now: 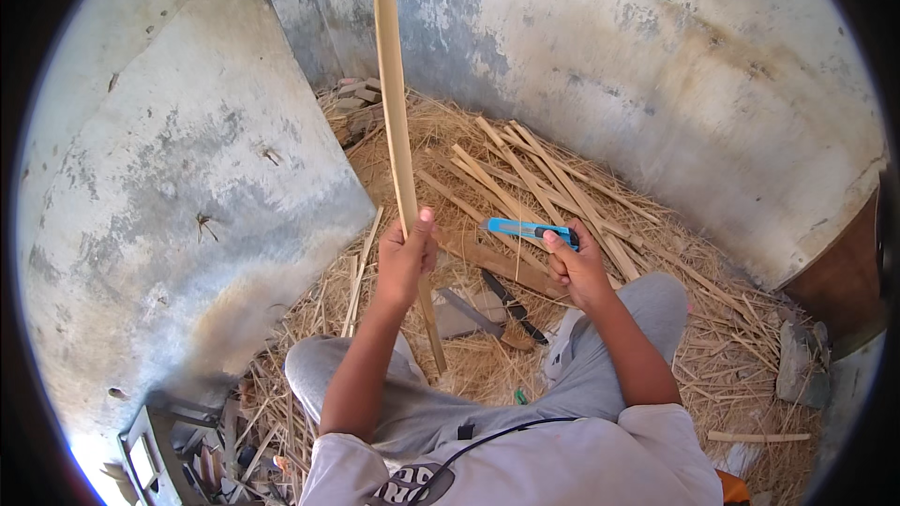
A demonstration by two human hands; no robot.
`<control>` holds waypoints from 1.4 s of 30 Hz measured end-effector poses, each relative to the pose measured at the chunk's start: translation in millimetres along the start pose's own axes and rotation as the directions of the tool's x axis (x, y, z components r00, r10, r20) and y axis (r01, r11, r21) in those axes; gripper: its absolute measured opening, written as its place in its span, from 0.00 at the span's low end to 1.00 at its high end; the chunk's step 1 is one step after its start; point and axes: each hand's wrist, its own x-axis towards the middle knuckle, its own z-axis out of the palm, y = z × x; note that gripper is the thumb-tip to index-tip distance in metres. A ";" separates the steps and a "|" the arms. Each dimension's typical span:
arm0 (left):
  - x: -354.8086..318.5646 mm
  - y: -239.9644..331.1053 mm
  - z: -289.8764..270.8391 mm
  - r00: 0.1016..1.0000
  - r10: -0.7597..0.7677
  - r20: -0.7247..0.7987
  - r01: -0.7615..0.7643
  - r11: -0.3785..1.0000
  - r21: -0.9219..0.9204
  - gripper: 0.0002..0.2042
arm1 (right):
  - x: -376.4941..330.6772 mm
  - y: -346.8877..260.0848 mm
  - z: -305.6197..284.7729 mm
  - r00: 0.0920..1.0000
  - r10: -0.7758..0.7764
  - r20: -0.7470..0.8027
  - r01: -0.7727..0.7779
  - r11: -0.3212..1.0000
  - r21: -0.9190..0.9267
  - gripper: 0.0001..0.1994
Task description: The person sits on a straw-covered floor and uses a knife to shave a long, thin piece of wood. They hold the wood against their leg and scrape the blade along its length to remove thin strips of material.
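Observation:
My left hand (406, 258) is closed around a long split bamboo strip (395, 103). The strip stands nearly upright, its top running out of the picture and its lower end coming down by my left leg. To the right, my right hand (576, 264) grips a blue utility knife (525, 230), its front end pointing left toward the strip. The knife and the strip are apart. Whether a blade is out is too small to tell. Below and between my hands, a dark-handled knife (514, 307) and a flat blade-like tool (469, 311) lie near a grey block (448, 319).
A pile of bamboo strips (539, 178) lies ahead on straw-like shavings (698, 365). A wooden plank (502, 258) rests before me. Walls (647, 66) rise close ahead and at left. A box of scraps (164, 450) sits lower left, a stone block (802, 365) at right.

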 end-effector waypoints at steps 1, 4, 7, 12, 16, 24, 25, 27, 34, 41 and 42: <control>-2.4 -5.4 10.4 0.998 -0.024 -0.050 0.024 1.000 0.002 0.14 | -0.2 1.0 -0.4 1.000 -0.011 -0.019 0.011 1.000 0.018 0.13; -15.4 -12.2 35.7 0.982 -0.114 -0.151 0.106 0.992 -0.063 0.13 | 1.9 2.9 3.3 0.998 -0.003 -0.057 0.011 0.990 0.144 0.14; -26.1 -30.6 44.5 0.971 -0.203 -0.124 0.183 0.970 -0.157 0.14 | 6.2 10.6 12.2 0.996 0.036 -0.079 -0.014 0.963 0.268 0.15; -17.4 -34.9 60.7 0.976 -0.217 -0.037 0.198 0.939 -0.280 0.19 | 10.8 24.9 37.7 0.986 0.165 -0.004 -0.151 0.911 0.385 0.11; -3.0 -31.6 70.3 0.971 -0.205 -0.124 0.158 0.937 -0.313 0.16 | 16.0 28.9 56.5 0.977 0.166 0.134 -0.199 0.934 0.296 0.11; 7.8 -23.8 43.3 0.988 -0.138 -0.067 0.123 0.974 -0.191 0.11 | 15.9 24.4 57.0 0.795 -0.475 0.376 0.578 0.406 -0.708 0.20; 6.5 -23.9 41.7 0.990 -0.130 -0.049 0.120 0.977 -0.174 0.11 | 11.7 19.7 58.1 0.853 -0.361 0.377 0.521 0.558 -0.645 0.19; 2.8 -24.9 38.8 0.993 -0.115 -0.015 0.112 0.984 -0.141 0.11 | 9.8 17.6 61.0 0.911 -0.163 0.378 0.341 0.812 -0.473 0.16; -0.4 -29.9 40.3 0.989 -0.141 0.033 0.144 0.980 -0.136 0.13 | 15.0 28.7 64.2 0.920 -0.076 0.386 0.161 0.968 -0.194 0.10; -7.5 -17.1 54.8 0.993 -0.117 0.017 0.118 0.990 -0.072 0.21 | 15.7 9.5 50.2 0.988 -0.032 0.148 0.059 0.981 -0.185 0.12; -8.0 -13.2 55.7 0.995 -0.103 0.005 0.103 0.994 -0.040 0.23 | 16.3 7.5 48.5 0.992 -0.039 0.119 0.059 0.984 -0.169 0.12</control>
